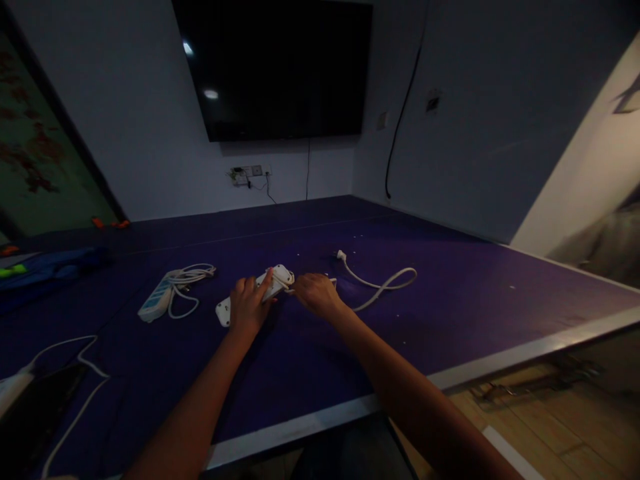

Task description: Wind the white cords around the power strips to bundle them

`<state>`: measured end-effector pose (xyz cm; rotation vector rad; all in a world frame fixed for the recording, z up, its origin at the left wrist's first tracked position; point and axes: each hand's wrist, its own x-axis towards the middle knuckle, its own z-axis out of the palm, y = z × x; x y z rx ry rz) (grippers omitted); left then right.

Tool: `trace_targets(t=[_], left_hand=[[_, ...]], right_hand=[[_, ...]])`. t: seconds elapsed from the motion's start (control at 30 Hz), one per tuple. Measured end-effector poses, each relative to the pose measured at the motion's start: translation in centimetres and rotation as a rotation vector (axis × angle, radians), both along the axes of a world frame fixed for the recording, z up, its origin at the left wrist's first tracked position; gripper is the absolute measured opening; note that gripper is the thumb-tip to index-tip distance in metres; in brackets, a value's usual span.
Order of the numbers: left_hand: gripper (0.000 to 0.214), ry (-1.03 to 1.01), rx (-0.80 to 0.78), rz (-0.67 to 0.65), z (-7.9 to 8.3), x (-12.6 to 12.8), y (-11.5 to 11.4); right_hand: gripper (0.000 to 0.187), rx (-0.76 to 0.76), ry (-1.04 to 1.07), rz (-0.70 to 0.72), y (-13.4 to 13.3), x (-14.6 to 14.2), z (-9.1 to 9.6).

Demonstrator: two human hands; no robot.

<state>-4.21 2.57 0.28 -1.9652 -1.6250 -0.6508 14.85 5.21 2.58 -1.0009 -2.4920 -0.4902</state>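
Observation:
A white power strip [223, 312] lies at a slant on the purple tabletop, its underside with small dark spots facing up. My left hand [249, 305] is wrapped over its middle, the thumb along the top. Part of the white cord [383, 289] loops around the strip's far right end. Close beside that end, my right hand [316, 293] is closed on the cord, its fingertips mostly hidden. From there the cord runs right in a loose curve and ends in a plug [341, 255] lying on the table.
Left of my hands lies another power strip [156, 301] with its cord bundled on it. A dark flat device [43, 413] and a white cable sit at the near left, blue cloth [55, 267] behind. A television [285, 73] hangs above wall sockets [247, 172]. The table's pale edge [540, 353] runs along the front.

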Motion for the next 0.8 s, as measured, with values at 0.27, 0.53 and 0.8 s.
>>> trace_targets(t=[0.27,0.53,0.8], left_hand=[[0.061,0.133,-0.084,-0.116,0.6,0.1,-0.7],[0.055,0.171,-0.064,-0.256,0.6,0.2,-0.7],[0.053,0.172,-0.079,-0.284,0.0,0.5,-0.6]], right_hand=[[0.030,0.002,0.058,0.104,0.1,0.6,-0.3],[0.075,-0.120,0.164,0.170,0.8,0.5,-1.5],[0.086,-0.189,0.114,0.102,0.7,0.1,-1.5]])
